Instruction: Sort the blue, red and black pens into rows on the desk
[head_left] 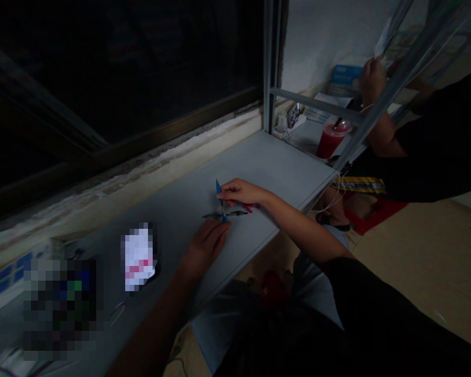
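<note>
The right hand (237, 191) pinches a slim blue plastic-looking pen (222, 207) near its upper end while the left hand (208, 243) grips its lower end, seemingly to steady it over the smooth grey tabletop (284, 165)

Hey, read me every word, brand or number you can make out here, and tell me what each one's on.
No text can be read for certain.
Yellow band by the other person: lettering, too blurred to read.
Blue box: pale print, too small to read.
Lit screen: pixelated, nothing legible.
Blue pen: no lettering I can make out.
</note>
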Demonstrator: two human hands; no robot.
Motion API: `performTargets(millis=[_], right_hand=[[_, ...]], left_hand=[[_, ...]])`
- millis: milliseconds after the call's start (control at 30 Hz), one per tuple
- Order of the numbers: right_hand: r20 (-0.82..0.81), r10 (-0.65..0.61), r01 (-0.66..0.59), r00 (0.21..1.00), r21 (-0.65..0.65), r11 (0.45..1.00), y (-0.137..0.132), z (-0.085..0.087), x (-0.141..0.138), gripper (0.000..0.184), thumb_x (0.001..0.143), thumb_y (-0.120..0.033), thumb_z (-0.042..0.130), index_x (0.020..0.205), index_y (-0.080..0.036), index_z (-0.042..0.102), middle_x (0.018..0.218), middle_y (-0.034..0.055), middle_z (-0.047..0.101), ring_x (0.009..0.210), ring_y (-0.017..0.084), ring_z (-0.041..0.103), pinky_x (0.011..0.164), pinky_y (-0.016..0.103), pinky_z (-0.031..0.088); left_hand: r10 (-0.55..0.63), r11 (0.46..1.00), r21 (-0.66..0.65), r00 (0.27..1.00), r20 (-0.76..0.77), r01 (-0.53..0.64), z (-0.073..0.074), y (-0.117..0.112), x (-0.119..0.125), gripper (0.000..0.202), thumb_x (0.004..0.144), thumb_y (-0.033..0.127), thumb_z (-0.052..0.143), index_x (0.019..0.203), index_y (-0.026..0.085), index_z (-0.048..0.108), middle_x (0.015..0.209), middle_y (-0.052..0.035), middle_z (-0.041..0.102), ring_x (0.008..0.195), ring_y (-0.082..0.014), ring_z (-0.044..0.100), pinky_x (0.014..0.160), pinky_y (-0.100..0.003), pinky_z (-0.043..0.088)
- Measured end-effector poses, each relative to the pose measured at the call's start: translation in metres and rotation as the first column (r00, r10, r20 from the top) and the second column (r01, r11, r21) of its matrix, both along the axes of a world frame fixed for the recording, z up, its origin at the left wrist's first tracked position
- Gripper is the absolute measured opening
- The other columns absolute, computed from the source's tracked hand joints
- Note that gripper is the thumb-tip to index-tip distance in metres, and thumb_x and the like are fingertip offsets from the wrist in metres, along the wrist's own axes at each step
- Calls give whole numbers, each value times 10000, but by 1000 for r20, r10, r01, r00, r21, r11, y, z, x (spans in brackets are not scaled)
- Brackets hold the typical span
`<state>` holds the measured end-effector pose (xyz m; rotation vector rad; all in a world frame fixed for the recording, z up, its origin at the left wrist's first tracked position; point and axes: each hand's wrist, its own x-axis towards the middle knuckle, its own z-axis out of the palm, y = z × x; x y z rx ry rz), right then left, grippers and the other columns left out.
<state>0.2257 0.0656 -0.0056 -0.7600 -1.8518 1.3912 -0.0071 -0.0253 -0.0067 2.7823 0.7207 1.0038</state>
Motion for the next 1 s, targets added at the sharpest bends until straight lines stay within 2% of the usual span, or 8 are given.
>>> performTargets(millis=[200,300,400,533,600,667,800,1000], right_hand=[[1,24,-24,1000,-33,999,1,-1,-2,388,1012,-411,627,729,-157,548,593,-53,542,554,72,467,590,223,388],[35,15,-15,999,-2,1000,4,-3,-2,374,1018,-400,572,733,-158,552,640,-26,583,602,89,503,630,234,409],[107,-109,96,988,113,989,7,-5,1,352,1015,-350,513,709,-175,515,634,-30,548,605,104,469,636,252,376],[259,-318,207,912,379,902,11,-7,8,359,990,-322,551,670,-197,446,636,-41,431,631,122,404,681,280,330],[292,-381,209,877,482,851,12,-8,11,354,978,-328,590,678,-191,459,712,-15,461,711,142,435,756,293,348],[300,-419,214,857,533,818,14,-10,12,343,969,-336,621,694,-184,482,800,19,505,802,164,465,834,309,360],[347,-416,172,841,557,813,16,-15,11,356,968,-375,650,704,-180,511,885,52,551,853,181,469,899,331,363],[374,-373,115,849,559,821,19,-19,11,346,1001,-359,616,718,-178,535,878,48,545,856,180,473,882,316,367]], left_hand=[[-1,999,-46,1000,0,1,0,-4,2,205,1055,193,559,1237,230,644,1060,-67,733,989,-201,726,915,-334,603],[33,994,-109,999,33,-29,-2,-5,1,243,1049,222,567,1289,232,603,1008,-50,712,921,-187,718,875,-316,600],[147,979,-146,989,24,-142,-5,0,0,356,1048,254,549,1402,224,558,1048,-77,693,947,-215,691,895,-363,587],[327,943,-24,937,-118,-332,-10,18,-8,498,1028,245,501,1516,150,523,1368,-223,629,1193,-360,586,1020,-566,494],[332,940,-11,923,-197,-340,-13,25,-14,508,1007,204,480,1509,183,554,1442,-191,627,1200,-370,567,1010,-571,478],[302,948,-28,920,-250,-318,-14,28,-19,469,998,185,469,1437,225,629,1367,-140,697,1157,-350,586,979,-536,482],[253,958,-63,927,-276,-280,-11,29,-24,344,1016,232,470,1225,234,744,1157,-117,772,1057,-324,628,927,-501,493],[207,962,-103,926,-316,-251,-9,37,-37,325,949,206,488,1152,229,741,1110,-112,747,1037,-324,634,923,-504,514]])
